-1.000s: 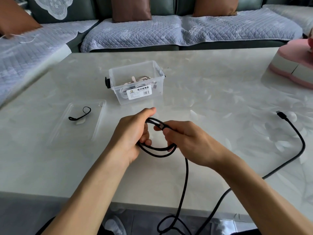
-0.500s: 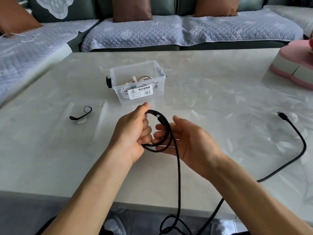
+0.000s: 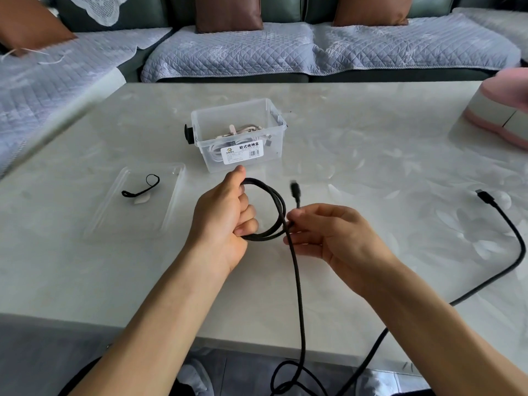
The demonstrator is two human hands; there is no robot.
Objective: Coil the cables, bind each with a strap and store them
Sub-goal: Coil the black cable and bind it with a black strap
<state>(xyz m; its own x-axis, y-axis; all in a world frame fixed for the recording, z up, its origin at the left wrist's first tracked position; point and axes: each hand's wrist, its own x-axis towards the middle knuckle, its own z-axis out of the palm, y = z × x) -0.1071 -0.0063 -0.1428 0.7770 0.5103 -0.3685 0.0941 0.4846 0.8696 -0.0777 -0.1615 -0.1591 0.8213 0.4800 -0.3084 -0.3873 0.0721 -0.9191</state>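
- Left hand [image 3: 225,212]: grip clenched round the coiled loops of the black cable [image 3: 278,207], just in front of the clear storage box [image 3: 238,135].
- Right hand [image 3: 328,235]: fingertips pinch the cable at the coil's right side.
- Cable tail hangs off the table [image 3: 371,155] edge; far plug lies right of the box.
- Black strap [image 3: 141,188] lies on the clear lid [image 3: 134,201], left of the box.

— Where were the two hands?
— Both arms reached out over the table. The left hand [image 3: 221,212] was curled tight, with its thumb pointing up on top.
— And the other one?
— The right hand [image 3: 331,238] sat just beside it, palm turned up a bit, its fingertips [image 3: 293,217] pinching together.
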